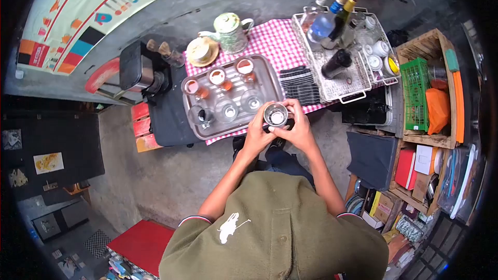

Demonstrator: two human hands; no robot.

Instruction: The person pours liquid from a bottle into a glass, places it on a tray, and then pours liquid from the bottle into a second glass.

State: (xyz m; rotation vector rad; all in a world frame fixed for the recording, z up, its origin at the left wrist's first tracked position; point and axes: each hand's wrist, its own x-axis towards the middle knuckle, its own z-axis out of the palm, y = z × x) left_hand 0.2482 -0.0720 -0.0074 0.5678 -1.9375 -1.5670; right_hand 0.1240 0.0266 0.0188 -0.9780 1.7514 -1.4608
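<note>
Between my left hand (255,134) and my right hand (299,129) is a clear glass (275,115), held upright near the front edge of the table. Fingers of both hands wrap round its sides. Just beyond it lies a grey tray (265,70). Three glasses with reddish drink and pale tops, one of them at the tray's back (217,77), stand in its back part. In its front part are several clear glasses, among them one in the middle (229,111) and one at the right (253,102).
A patterned teapot (232,32) and a cup on a saucer (201,52) stand behind the tray. On the right, a white wire rack (353,96) holds bottles and a dark cylinder (336,64). A striped cloth (299,84) lies between tray and rack. Wooden crates (426,41) stand far right.
</note>
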